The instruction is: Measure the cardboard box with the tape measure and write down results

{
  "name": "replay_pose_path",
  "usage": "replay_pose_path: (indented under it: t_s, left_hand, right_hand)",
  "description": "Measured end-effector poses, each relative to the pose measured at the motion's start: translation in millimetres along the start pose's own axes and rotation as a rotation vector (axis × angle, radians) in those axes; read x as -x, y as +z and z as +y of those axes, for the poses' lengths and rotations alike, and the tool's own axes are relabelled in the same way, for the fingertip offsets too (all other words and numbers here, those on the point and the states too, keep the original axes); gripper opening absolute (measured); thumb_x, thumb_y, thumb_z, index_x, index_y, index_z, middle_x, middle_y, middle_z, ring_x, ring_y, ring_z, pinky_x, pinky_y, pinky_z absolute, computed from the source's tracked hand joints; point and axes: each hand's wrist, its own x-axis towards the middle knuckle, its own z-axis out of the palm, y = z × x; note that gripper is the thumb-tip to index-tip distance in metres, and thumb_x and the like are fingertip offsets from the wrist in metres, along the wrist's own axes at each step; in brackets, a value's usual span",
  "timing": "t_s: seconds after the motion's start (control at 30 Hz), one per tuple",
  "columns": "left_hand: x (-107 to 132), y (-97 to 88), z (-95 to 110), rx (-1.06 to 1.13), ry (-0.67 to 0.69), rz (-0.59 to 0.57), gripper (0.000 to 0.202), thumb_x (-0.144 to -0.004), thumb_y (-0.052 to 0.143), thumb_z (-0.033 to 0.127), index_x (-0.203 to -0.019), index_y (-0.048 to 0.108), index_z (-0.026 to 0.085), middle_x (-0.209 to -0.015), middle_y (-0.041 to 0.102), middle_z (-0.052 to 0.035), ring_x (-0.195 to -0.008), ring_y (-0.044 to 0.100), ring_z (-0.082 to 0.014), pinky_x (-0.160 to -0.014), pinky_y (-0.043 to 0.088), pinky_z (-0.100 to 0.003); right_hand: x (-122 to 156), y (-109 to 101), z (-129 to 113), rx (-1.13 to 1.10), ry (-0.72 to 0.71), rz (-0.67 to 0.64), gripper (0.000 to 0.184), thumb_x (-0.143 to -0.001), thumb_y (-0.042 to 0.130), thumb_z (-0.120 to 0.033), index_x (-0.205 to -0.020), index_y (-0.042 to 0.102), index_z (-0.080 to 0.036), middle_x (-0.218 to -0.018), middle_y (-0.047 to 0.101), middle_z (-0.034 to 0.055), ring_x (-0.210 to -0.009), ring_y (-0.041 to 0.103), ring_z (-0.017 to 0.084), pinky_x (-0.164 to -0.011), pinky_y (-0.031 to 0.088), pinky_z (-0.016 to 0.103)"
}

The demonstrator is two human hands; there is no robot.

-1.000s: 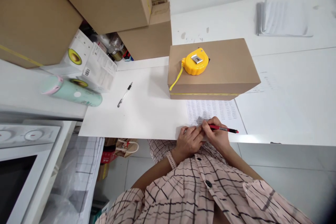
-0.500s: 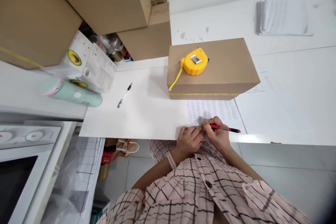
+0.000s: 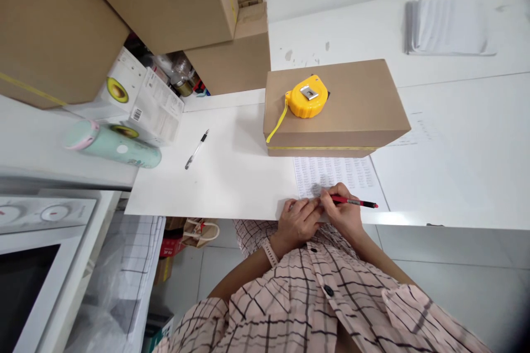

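Observation:
My right hand [image 3: 343, 210] is closed around a red pen [image 3: 360, 202], its back end pointing right and its tip hidden by my fingers. Beneath it lies a printed sheet [image 3: 351, 172] with rows of small text, partly under a brown cardboard box [image 3: 351, 96]. My left hand [image 3: 298, 222] rests at the table's front edge on the sheet's lower left part, fingers stretched out and touching the right hand's fingertips. On top of the box sits a yellow tape measure [image 3: 307, 97] with its strap hanging toward the front left.
A clear pen with black ends [image 3: 197, 149] lies on the white table [image 3: 232, 187]. At left are a mint green bottle [image 3: 120, 145], white avocado-print boxes [image 3: 155, 99] and large stacked cartons [image 3: 165, 0]. A paper stack [image 3: 451, 27] lies back right; a white microwave [image 3: 41, 265] stands lower left.
The red pen's back end has shifted very slightly left and up with my right hand. My left hand and the other things look the same.

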Motion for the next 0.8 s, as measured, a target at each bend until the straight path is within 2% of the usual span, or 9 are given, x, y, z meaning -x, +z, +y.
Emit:
replay_pose_path:
  t_s: [0.33, 0.8]
  left_hand:
    - [-1.5, -2.3, 0.0, 0.017, -0.007, 0.032, 0.033, -0.103, 0.052, 0.043, -0.12, 0.074, 0.023, -0.128, 0.075, -0.0052, -0.104, 0.067, -0.0216, -0.092, 0.044, -0.039]
    - [-0.8, -3.3, -0.2, 0.018, -0.007, 0.004, 0.034, -0.102, 0.054, 0.042, -0.123, 0.073, 0.024, -0.127, 0.075, -0.0076, -0.105, 0.067, -0.0227, -0.093, 0.045, -0.04]
  right_hand:
    - [0.4, -0.8, 2.4, -0.009, 0.008, -0.003, 0.032, -0.093, 0.063, -0.042, -0.071, 0.048, -0.025, -0.06, 0.052, -0.0036, -0.056, 0.048, 0.015, -0.055, 0.04, 0.029]
    - [-0.2, 0.2, 1.7, -0.011, -0.005, -0.001, 0.03, -0.092, 0.063, -0.038, -0.069, 0.048, -0.025, -0.06, 0.052, -0.0032, -0.057, 0.048, 0.015, -0.056, 0.04, 0.03]
